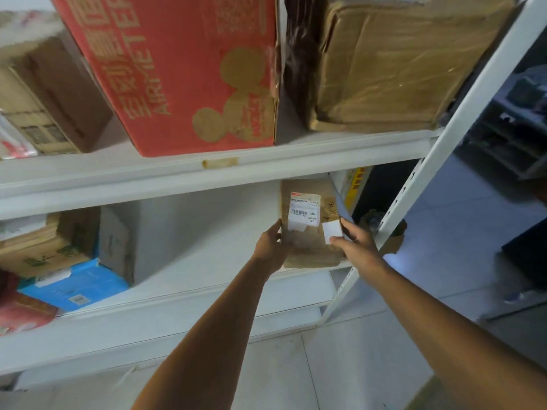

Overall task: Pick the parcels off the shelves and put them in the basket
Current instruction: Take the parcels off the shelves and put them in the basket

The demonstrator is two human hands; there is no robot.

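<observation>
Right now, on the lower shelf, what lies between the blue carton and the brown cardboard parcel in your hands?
Head view: bare white shelf board between the blue carton and brown cardboard parcel, gripped by left hand and right hand.

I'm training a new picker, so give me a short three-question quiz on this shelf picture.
1. True or false: the left hand and the right hand both hold the brown parcel.
2. What colour is the big printed box on the upper shelf? A red, B green, C black.
3. Fill in: the blue box lies to the parcel's ____.
Key: 1 true; 2 A; 3 left.
</observation>
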